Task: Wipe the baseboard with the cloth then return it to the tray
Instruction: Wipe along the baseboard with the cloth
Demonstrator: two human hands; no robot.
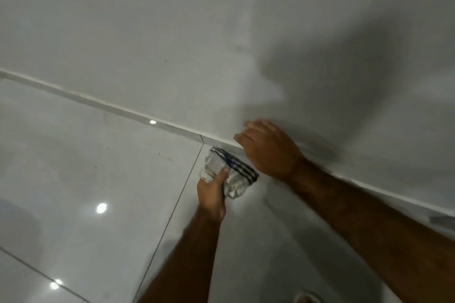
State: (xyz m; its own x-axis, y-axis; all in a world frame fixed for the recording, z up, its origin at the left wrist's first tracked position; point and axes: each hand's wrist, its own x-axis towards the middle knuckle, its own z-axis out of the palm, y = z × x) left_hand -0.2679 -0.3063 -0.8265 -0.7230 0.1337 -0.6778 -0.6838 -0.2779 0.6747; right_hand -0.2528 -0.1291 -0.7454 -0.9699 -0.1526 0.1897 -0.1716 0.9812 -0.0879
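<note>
Wall (pixel 172 19) pale, glossy floor (pixel 73 167) below. Baseboard (pixel 98 103) thin strip along wall's foot. Right hand (pixel 268 150) loose, fingers resting on baseboard top, grasping nothing. Left hand (pixel 213 192) clenched round bunched striped cloth (pixel 229 172), just off baseboard. Tray not visible. Best: press cloth flat against strip, long steady strokes.

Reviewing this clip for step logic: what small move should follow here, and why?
Probably press the cloth against the baseboard and slide it along. The left hand holds it bunched just short of the strip, while the right hand rests at the wall edge. No tray is visible.
</note>
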